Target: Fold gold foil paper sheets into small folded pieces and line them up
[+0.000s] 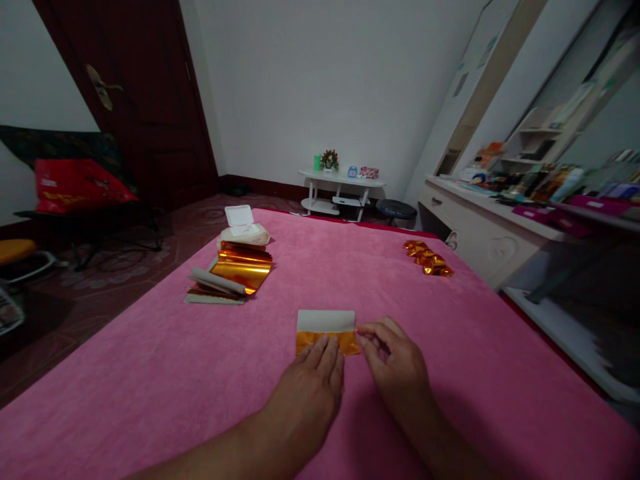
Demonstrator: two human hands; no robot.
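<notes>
A small sheet (326,321), pale grey at its far part and gold along its near part, lies flat on the pink cloth (320,267). My left hand (314,383) rests on the gold part with its fingers stretched out. At the sheet's right edge, my right hand (393,360) has thumb and forefinger pinched together against the gold corner. Whether a bit of the sheet is between those fingertips is hard to see, but they touch its edge.
Gold foil sheets (245,267) lie curled at the left, with an opened white packet (245,230) behind them. Crumpled gold pieces (427,259) sit at the right. A white dresser (480,223) stands beyond the right edge.
</notes>
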